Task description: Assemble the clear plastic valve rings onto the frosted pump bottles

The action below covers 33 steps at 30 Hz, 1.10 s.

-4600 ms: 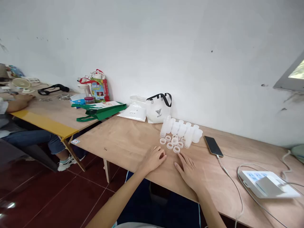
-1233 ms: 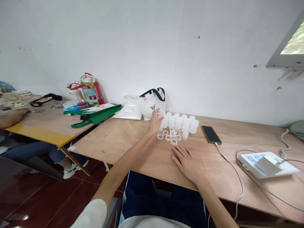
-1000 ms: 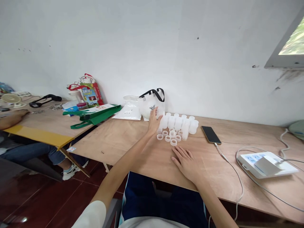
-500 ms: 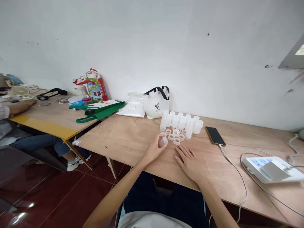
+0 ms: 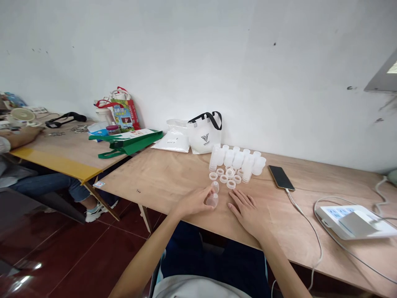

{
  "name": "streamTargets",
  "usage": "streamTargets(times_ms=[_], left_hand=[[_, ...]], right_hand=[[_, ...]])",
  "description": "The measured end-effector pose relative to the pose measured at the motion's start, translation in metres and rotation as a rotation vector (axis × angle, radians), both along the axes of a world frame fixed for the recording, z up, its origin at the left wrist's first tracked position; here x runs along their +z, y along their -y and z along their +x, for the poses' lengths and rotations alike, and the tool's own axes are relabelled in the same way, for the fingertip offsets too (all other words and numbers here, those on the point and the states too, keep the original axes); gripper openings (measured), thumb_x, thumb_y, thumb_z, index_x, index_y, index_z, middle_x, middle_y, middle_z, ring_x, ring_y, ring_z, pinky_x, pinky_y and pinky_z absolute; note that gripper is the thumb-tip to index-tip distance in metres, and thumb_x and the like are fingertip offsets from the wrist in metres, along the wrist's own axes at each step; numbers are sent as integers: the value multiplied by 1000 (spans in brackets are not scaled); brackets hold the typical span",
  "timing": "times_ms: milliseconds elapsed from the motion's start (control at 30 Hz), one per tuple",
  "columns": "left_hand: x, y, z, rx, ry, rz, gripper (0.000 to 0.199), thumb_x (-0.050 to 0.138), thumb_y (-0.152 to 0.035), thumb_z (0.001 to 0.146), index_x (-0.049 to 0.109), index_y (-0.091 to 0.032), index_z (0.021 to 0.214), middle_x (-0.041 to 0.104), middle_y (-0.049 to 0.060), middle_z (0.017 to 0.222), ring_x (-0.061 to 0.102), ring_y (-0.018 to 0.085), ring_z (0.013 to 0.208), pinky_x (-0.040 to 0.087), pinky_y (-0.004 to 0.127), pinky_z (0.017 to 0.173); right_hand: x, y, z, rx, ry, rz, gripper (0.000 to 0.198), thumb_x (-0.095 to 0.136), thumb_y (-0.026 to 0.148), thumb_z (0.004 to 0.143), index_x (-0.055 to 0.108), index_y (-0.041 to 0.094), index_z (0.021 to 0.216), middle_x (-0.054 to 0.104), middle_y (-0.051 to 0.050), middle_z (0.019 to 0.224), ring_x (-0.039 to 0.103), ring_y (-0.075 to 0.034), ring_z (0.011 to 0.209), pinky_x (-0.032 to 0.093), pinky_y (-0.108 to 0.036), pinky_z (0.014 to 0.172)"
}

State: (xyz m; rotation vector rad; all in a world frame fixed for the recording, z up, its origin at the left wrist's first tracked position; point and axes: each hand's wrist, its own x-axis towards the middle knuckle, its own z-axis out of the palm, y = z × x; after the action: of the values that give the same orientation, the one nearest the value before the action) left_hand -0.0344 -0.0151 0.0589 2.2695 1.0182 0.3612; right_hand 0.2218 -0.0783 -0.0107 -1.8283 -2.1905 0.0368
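My left hand (image 5: 198, 202) is curled at the near side of the parts, thumb and fingers closed around a translucent domed plastic piece (image 5: 212, 201). A second small, clear dome-shaped piece (image 5: 215, 186) shows at its fingertips; whether the two are joined I cannot tell. My right hand (image 5: 248, 209) lies flat on the wooden table (image 5: 173, 176), fingers spread, holding nothing. Just beyond its fingertips are several translucent plastic rings (image 5: 231, 184). Behind them several frosted plastic bottles (image 5: 238, 159) stand in rows, with stacks of clear ringed pieces (image 5: 247, 174) at the sides.
A white tote bag (image 5: 203, 138) and a white plastic packet (image 5: 173, 140) rest against the wall. To the right are a phone (image 5: 281, 178) on a cable and a power strip (image 5: 356, 221). Leftward, a green bag (image 5: 130, 145) bridges toward another table, where a person's arm (image 5: 25, 136) rests.
My left hand has drawn back toward me from the rings, with the domed piece in its fingers. One ring near it is now fully visible. My right hand has stayed put.
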Motion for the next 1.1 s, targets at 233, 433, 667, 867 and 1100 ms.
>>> streamTargets(times_ms=[233,433,667,867,1100], left_hand=[[1,3,2,54,87,-21,45,79,-43,77,62,-27,114,71,4,118,66,27,108,50,36,92],[13,-18,18,229,295,154,32,44,-45,102,67,-24,104,70,5,105,66,21,94,51,34,89],[8,-51,65,155,-152,317,20,52,-21,95,66,-19,110,64,17,123,60,36,117,42,55,105],[-4,-75,76,190,-143,271,15,60,-18,87,65,-19,101,69,19,116,59,42,120,39,61,106],[-16,-100,56,98,-81,155,16,53,-18,88,68,-23,92,74,6,94,69,26,91,55,35,85]], right_hand=[[-2,1,-1,-6,-4,28,57,31,53,108,50,27,155,46,-7,163,39,-26,152,29,-52,123],[0,1,-1,5,-3,23,57,30,54,108,47,28,156,45,-7,163,39,-26,152,29,-52,123],[-3,-1,-1,8,3,51,56,28,50,109,50,25,154,47,-9,163,37,-25,153,28,-52,123],[8,3,0,-10,-53,106,45,35,45,107,58,25,140,60,-12,143,62,-28,126,47,-46,107],[29,-10,-8,-89,-52,82,44,31,28,105,50,24,145,58,-14,137,66,-27,115,55,-35,82]])
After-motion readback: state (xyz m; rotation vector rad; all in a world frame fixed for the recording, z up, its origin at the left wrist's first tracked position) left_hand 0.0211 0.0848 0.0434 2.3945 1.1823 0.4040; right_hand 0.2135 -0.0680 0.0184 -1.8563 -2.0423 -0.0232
